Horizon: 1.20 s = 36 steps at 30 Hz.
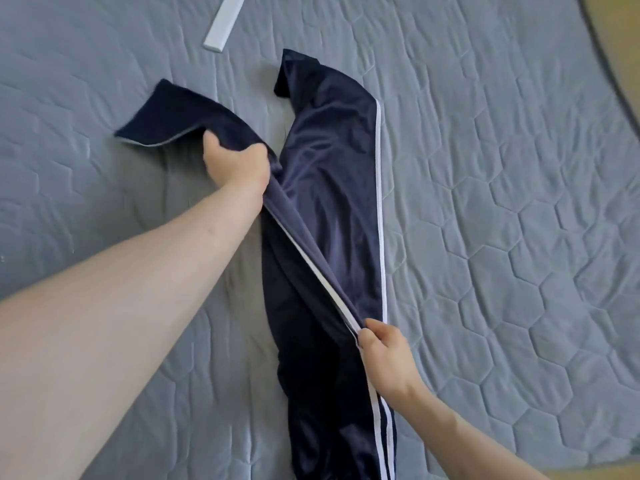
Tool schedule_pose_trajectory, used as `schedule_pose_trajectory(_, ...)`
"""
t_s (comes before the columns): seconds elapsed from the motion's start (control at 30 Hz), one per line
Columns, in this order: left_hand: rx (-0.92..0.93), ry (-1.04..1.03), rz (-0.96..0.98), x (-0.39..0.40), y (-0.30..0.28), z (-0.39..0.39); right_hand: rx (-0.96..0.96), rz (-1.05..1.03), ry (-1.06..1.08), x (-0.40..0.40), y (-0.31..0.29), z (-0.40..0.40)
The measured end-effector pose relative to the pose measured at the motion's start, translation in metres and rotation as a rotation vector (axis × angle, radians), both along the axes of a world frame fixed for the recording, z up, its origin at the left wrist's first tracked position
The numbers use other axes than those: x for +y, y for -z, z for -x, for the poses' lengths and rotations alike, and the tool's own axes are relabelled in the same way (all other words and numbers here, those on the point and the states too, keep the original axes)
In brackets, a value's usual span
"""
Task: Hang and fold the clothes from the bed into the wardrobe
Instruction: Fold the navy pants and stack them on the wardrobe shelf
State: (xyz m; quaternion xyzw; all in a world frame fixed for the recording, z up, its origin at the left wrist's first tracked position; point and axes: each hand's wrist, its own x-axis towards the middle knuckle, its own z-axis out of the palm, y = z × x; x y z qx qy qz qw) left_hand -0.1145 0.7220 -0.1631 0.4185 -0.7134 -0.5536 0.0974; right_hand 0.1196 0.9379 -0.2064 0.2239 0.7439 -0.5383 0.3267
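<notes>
A pair of dark navy track trousers with white side stripes lies lengthwise on the bed, running from near the bottom edge of the view up toward the middle. One leg rests flat on the right side, a single white stripe tracing its outer edge, its hem end near the top. The other leg is lifted off the first and pulled taut on a diagonal between the person's two hands. The left hand, on a bare arm reaching in from the lower left, has its fingers curled round the far part of this leg, gripping the cloth; beyond the hand the hem end droops to the left onto the bed. The right hand, coming in from the lower right, pinches the striped seam of the same leg nearer the waist, fingers closed on the fabric. Below that hand, white stripes run on down toward the bottom of the view. The bed is covered by a pale grey-blue quilt stitched in a hexagon pattern. A small white rectangular object lies on the quilt near the top left, well apart from the trousers.
</notes>
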Motion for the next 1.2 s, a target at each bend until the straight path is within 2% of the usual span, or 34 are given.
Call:
schedule_pose_trajectory(0.13,0.038,0.491,0.386,0.056,-0.018,0.029,-0.092,-0.016,0.138,0.019,0.001,0.004)
schedule_pose_trajectory(0.2,-0.052,0.756,0.452,0.084,-0.012,0.035,-0.137,-0.076,0.161,0.026,0.006,0.003)
schedule_pose_trajectory(0.27,-0.195,0.894,0.38,0.102,0.0,0.034,-0.149,-0.153,0.131,0.034,0.011,0.002)
schedule_pose_trajectory(0.37,-0.287,0.866,0.237,0.096,0.018,0.015,-0.162,-0.275,0.052,0.042,0.014,0.002)
schedule_pose_trajectory(0.43,-0.292,0.803,0.271,0.072,0.03,-0.006,-0.145,-0.306,0.021,0.045,0.014,0.003)
schedule_pose_trajectory(0.5,-0.393,0.734,0.35,0.035,0.045,-0.026,-0.098,-0.334,0.013,0.046,0.014,0.012)
schedule_pose_trajectory(0.63,-0.728,0.564,0.537,-0.044,0.068,-0.046,0.139,-0.387,-0.007,0.043,0.016,0.059)
schedule_pose_trajectory(0.73,-0.893,0.62,0.499,-0.076,0.08,-0.043,0.358,-0.406,-0.125,0.031,0.018,0.116)
schedule_pose_trajectory(0.83,-0.943,0.725,0.558,-0.08,0.096,-0.039,0.523,-0.431,-0.307,0.007,0.023,0.176)
schedule_pose_trajectory(0.97,-0.992,0.709,0.59,-0.079,0.107,-0.032,0.655,-0.545,-0.527,-0.033,0.037,0.242)
schedule_pose_trajectory(1.13,-1.035,0.732,0.66,-0.083,0.112,-0.023,0.628,-0.71,-0.78,-0.077,0.057,0.293)
schedule_pose_trajectory(1.2,-1.042,0.739,0.667,-0.085,0.113,-0.022,0.647,-0.686,-0.745,-0.085,0.057,0.306)
